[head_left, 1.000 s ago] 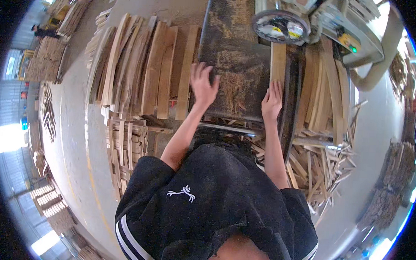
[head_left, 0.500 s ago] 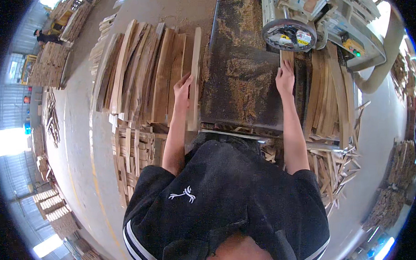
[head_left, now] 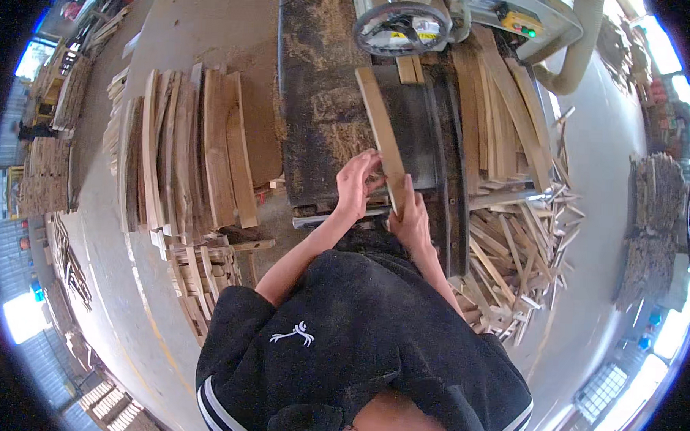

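Over the sawdusty table [head_left: 318, 116], both hands [head_left: 383, 198] now grip one plank [head_left: 382, 133].

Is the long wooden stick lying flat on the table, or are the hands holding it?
Held. Both hands, left hand and right hand, grip the near end of the wooden strip, which stretches out over the dark sawdust-covered table.

We are looking at a dark worktop [head_left: 318, 100] dusted with sawdust, where one long slat [head_left: 383, 133] is lying. To its right, more slats [head_left: 493, 114] are lying stacked. On the concrete floor [head_left: 207, 28], boards [head_left: 188, 149] and offcuts [head_left: 511, 259] are piling up.
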A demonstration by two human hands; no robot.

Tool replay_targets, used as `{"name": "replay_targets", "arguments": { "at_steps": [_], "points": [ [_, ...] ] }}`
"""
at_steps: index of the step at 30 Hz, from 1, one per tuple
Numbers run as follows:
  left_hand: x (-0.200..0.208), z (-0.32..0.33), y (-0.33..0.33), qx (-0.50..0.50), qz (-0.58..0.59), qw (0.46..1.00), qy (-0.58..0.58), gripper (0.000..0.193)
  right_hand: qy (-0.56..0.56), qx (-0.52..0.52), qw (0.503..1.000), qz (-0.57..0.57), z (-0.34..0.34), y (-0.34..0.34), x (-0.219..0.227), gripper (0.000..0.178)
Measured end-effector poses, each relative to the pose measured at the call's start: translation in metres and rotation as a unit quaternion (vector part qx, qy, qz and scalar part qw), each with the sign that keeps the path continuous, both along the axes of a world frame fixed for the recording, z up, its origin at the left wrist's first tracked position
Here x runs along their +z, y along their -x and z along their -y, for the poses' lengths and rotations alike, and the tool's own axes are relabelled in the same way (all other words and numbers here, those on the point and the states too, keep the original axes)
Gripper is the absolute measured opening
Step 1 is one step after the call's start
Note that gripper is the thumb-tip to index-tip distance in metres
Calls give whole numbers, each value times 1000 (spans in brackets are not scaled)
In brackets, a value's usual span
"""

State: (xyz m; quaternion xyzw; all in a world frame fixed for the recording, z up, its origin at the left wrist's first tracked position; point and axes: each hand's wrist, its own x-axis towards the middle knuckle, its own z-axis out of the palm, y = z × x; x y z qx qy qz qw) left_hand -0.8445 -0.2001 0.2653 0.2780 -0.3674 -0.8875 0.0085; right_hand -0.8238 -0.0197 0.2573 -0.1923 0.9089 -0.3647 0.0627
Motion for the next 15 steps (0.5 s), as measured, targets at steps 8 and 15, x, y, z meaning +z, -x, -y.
{"name": "replay_targets", "arguments": {
  "at_steps": [8, 15],
  "points": [
    [-34, -62, 45, -92, -15, 994, -54, 57, -58, 16, 984, -167, -41, 0, -34, 65],
    [-34, 3, 77, -160, -79, 962, 208, 48, -50, -16, 980, -191, -17, 59, -68, 56]
  ]
}}
